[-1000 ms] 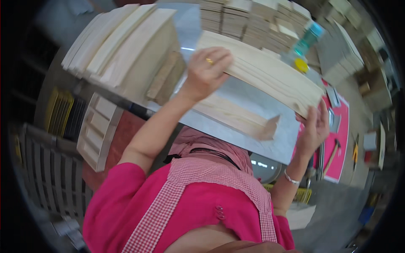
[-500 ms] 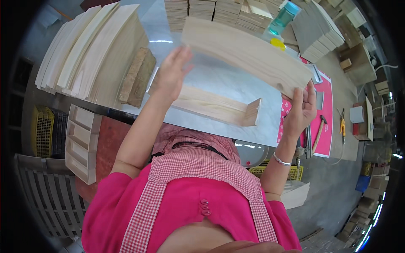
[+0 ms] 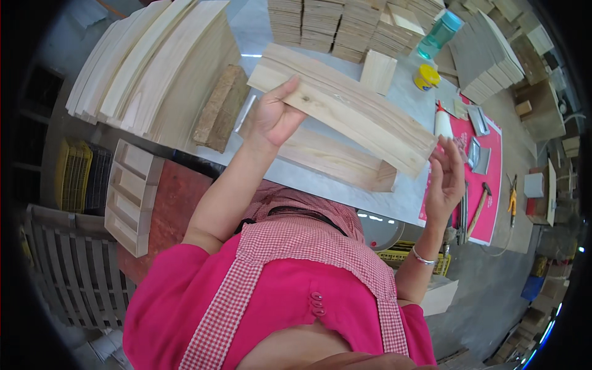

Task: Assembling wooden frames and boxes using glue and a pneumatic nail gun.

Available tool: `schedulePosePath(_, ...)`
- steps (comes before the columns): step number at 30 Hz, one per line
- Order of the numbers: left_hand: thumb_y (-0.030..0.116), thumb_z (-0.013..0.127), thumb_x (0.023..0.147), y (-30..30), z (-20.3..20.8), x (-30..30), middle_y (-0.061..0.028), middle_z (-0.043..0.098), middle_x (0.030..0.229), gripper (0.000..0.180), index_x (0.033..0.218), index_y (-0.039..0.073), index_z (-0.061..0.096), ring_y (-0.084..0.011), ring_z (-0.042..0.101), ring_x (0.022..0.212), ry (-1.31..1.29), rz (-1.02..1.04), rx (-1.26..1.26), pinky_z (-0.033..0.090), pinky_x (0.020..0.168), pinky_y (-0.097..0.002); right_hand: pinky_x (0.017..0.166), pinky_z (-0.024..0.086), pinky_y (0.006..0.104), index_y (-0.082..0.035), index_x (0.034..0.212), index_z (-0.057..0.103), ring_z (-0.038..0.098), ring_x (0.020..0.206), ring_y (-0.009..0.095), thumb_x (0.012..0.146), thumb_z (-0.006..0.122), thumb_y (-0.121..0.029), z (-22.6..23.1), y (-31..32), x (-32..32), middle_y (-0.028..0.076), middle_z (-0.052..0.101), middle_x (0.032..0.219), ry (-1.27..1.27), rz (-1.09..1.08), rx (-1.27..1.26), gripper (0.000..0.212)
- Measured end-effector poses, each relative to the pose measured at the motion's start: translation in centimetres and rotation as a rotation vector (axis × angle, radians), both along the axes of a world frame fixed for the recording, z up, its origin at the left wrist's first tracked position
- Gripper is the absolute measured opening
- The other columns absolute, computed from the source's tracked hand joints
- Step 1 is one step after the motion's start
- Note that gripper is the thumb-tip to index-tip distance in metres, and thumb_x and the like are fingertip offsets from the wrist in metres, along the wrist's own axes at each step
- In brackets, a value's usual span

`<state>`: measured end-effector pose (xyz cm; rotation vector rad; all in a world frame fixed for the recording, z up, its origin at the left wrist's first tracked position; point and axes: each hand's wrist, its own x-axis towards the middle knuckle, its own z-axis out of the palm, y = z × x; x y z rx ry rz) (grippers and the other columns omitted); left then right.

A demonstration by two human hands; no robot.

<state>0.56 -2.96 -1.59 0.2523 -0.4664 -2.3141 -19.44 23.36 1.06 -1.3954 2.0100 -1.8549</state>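
Observation:
My left hand (image 3: 280,116) is closed on the left part of a pale wooden board (image 3: 345,108), thumb over its near edge. Lengthwise grooves run along the board's upturned face, and a small knot shows near the thumb. At its right end my right hand (image 3: 448,176) has its fingers spread, close to the corner; whether a fingertip touches is hard to see. Beneath the held board, on the white table (image 3: 401,200), lies a partly joined wooden piece (image 3: 336,159): a long strip with a short upright end on the right. The held board hides some of it.
Left stand curved wooden panels (image 3: 166,68) and a rough wood block (image 3: 220,108). Stacked boards (image 3: 320,24) line the back, near a blue bottle (image 3: 439,34) and yellow-lidded tub (image 3: 426,77). On the right are a white glue bottle (image 3: 443,121) and a hammer (image 3: 480,209) on a pink sheet.
The board has turned over to show its grooved face and come nearer. My left hand, earlier apart from it, now grips it; my right hand has loosened from its end.

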Motion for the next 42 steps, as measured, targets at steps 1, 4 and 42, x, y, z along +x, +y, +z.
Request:
schedulePosePath(1, 0.01, 0.051, 0.099, -0.1, -0.5, -0.2, -0.0196, 0.039, 0.153, 0.057, 0.15, -0.005, 0.028, -0.0318, 0.033, 0.145, 0.063, -0.033, 0.038, 0.023, 0.123, -0.0477, 0.092, 0.052, 0.03, 0.003, 0.139, 0.049, 0.063, 0.113, 0.019, 0.098, 0.054, 0.001, -0.4, 0.2, -0.3, 0.015, 0.061, 0.133, -0.075, -0.016, -0.01, 0.041)
schedulePosePath(4, 0.008, 0.051, 0.098, -0.4, -1.4, -0.4, -0.0189, 0.038, 0.154, 0.058, 0.15, -0.005, 0.028, -0.0322, 0.032, 0.146, 0.18, -0.083, 0.109, 0.021, 0.124, -0.0476, 0.089, 0.052, 0.0278, 0.002, 0.142, 0.047, 0.063, 0.108, 0.016, 0.101, 0.054, -0.003, -1.3, 0.2, -0.6, 0.014, 0.062, 0.131, -0.237, -0.031, -0.021, 0.042)
schedulePosePath(42, 0.014, 0.074, 0.088, 0.2, 1.3, -0.2, -0.008, 0.064, 0.12, 0.043, 0.126, 0.007, 0.057, -0.0226, 0.061, 0.115, 0.116, 0.083, -0.12, 0.049, 0.102, -0.0413, 0.07, 0.051, 0.0218, 0.004, 0.122, 0.064, 0.062, 0.086, 0.008, 0.092, 0.068, -0.002, 1.6, 1.5, 0.7, 0.005, 0.067, 0.097, -0.284, 0.122, 0.371, 0.031)
